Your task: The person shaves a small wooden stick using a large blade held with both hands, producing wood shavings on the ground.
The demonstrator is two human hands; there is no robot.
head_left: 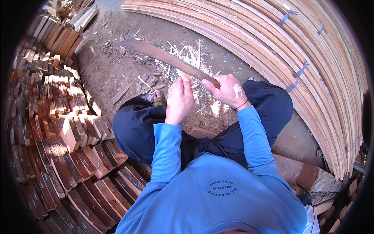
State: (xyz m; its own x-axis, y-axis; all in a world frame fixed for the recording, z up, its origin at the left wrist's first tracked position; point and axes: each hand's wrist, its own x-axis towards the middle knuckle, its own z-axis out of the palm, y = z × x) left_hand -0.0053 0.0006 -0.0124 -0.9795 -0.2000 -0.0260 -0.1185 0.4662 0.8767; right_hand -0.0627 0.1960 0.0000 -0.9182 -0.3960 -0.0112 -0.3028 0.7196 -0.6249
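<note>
A machete (163, 57) with a long, dull brown blade reaches from my right hand toward the far left, its broad tip over the ground. My right hand (229, 91) is closed round its handle, and a dark band circles that wrist. My left hand (180, 97) is closed on a small piece of wood (185, 75), whose pale end sticks up past the fingers by the blade's edge. Most of that piece is hidden in the hand. Under the blade, pale wood shavings (191, 56) are scattered over the dirt.
Stacked wooden blocks (70, 167) fill the left side. Long wooden strips (249, 29), bundled with blue ties, curve along the far and right sides. My bent knees flank my hands. Loose wood bits lie on the dirt ground (101, 74), and a block (307, 176) sits at the lower right.
</note>
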